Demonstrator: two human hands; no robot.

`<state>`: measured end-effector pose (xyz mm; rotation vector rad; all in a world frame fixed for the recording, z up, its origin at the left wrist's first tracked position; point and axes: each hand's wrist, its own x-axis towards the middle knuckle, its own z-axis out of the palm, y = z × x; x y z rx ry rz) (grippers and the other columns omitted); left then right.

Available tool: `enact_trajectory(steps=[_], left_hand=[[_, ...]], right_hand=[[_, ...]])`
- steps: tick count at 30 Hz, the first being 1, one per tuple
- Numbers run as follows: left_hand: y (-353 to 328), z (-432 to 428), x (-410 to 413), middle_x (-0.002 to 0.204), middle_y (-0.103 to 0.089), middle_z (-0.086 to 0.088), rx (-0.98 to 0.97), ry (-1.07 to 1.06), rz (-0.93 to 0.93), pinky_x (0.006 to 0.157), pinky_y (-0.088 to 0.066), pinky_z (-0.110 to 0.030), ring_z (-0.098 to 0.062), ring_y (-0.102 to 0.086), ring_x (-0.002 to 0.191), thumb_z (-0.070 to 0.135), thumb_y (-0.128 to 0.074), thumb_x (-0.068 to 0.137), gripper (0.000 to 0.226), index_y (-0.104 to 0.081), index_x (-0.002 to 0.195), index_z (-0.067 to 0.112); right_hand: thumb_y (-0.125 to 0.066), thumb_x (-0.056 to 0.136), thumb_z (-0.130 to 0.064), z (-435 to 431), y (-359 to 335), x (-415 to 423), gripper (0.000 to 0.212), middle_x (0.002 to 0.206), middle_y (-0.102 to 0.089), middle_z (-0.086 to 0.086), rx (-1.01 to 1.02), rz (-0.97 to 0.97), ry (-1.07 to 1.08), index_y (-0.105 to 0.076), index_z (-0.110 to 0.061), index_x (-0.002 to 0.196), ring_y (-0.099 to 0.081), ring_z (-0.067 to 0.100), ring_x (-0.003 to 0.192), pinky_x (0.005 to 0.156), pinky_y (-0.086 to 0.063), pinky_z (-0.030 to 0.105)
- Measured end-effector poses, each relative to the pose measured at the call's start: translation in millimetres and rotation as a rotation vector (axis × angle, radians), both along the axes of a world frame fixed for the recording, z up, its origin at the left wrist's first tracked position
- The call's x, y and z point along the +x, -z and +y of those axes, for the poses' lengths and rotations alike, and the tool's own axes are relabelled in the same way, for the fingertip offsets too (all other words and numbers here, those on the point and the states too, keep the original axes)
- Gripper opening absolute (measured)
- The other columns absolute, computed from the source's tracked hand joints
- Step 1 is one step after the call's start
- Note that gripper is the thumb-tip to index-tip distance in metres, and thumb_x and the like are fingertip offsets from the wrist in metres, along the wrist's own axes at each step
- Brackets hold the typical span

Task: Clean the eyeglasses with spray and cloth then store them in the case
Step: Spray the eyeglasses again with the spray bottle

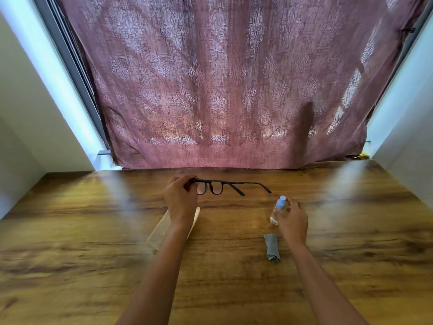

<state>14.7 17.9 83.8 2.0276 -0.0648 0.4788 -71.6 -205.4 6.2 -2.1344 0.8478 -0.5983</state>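
Observation:
My left hand (pixel 180 198) grips the dark-framed eyeglasses (pixel 218 187) by the left end of the frame, holding them above the wooden table (pixel 93 266) with both temples unfolded and pointing right. My right hand (pixel 293 221) is closed around a small clear spray bottle (pixel 277 211) with a light blue cap, tilted with the cap pointing up and away. A folded grey cloth (pixel 271 247) lies on the table just below the bottle. A pale translucent case (pixel 159 233) lies under my left forearm, partly hidden by it.
A patterned mauve curtain (pixel 222 90) hangs along the table's far edge. White walls (pixel 28 109) close in on the left and right sides. Bare wood shows in front of me and to both sides of my arms.

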Motion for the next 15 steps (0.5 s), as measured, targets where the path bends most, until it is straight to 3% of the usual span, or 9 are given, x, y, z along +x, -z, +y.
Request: enact_trajectory(steps=[6, 12, 15], left_hand=[[1.0, -5.1, 3.9, 0.086, -0.066, -0.007, 0.011, -0.014, 0.000, 0.072, -0.044, -0.023, -0.014, -0.055, 0.072, 0.004, -0.067, 0.076, 0.022, -0.073, 0.096, 0.012], [6.2, -9.8, 6.6, 0.085, -0.066, -0.004, -0.015, -0.009, 0.012, 0.062, -0.036, -0.002, -0.011, -0.055, 0.072, 0.005, -0.068, 0.077, 0.022, -0.073, 0.096, 0.013], [8.7, -11.3, 9.0, 0.085, -0.068, -0.006, -0.027, -0.005, 0.018, 0.062, -0.035, 0.000, -0.011, -0.057, 0.072, 0.007, -0.068, 0.077, 0.020, -0.073, 0.095, 0.013]], right_hand=[[-0.062, 0.083, -0.006, -2.3, 5.7, 1.6, 0.036, 0.113, -0.060, 0.016, 0.031, 0.025, 0.008, -0.056, -0.003, 0.119, -0.057, 0.028, 0.100, 0.075, -0.040, 0.026], [-0.065, 0.083, -0.011, -1.9, 6.3, 1.1, 0.036, 0.111, -0.064, 0.013, 0.056, 0.015, -0.005, -0.057, -0.004, 0.117, -0.059, 0.025, 0.099, 0.077, -0.043, 0.028], [-0.068, 0.080, -0.011, 1.6, 6.8, -2.0, 0.038, 0.108, -0.065, 0.011, 0.033, -0.023, 0.000, -0.058, -0.005, 0.115, -0.059, 0.023, 0.096, 0.078, -0.046, 0.030]])
